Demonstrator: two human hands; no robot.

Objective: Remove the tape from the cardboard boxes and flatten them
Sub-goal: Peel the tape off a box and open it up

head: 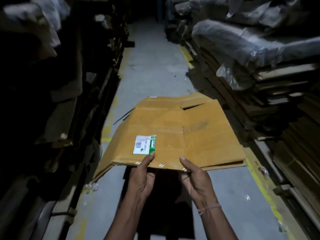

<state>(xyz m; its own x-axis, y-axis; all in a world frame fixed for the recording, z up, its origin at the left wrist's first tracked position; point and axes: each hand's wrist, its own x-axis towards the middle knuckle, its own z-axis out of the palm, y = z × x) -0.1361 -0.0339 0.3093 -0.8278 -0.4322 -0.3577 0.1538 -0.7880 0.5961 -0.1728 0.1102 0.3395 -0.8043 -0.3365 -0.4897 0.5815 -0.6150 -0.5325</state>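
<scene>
Setting: narrow, dim aisle with a grey concrete floor (pixel 152 66) and worn yellow lines along both edges.
Cardboard box (pixel 173 132): flattened, brown, held level in the air over the aisle floor, in front of the person at the middle of the view; the layers gape slightly at the near right corner, and a flap at the far right edge lifts a little.
Label (pixel 144 144): white and green sticker on the top face, near the near-left part of the box; print too small to read.
Tape (pixel 183 135): shiny clear strip running along the centre seam from the near edge toward the far edge; small clear scraps also show at the near edge.
Left hand (pixel 142 177): grips the near edge of the box, thumb pressed on top just below the label, fingers curled underneath and hidden.
Right hand (pixel 195 177): grips the near edge to the right of the left hand, thumb on top beside the seam, fingers underneath; a thin thread band (pixel 207 209) circles the wrist.
Right side: tall stacks of flattened cardboard (pixel 277 94), with plastic-wrapped bundles (pixel 242 37) lying on top.
Left side: dark shelving (pixel 52 101) with cardboard and wrapped items, details lost in shadow.
Floor debris: crumpled clear plastic scraps (pixel 90 186) near the left yellow line.
</scene>
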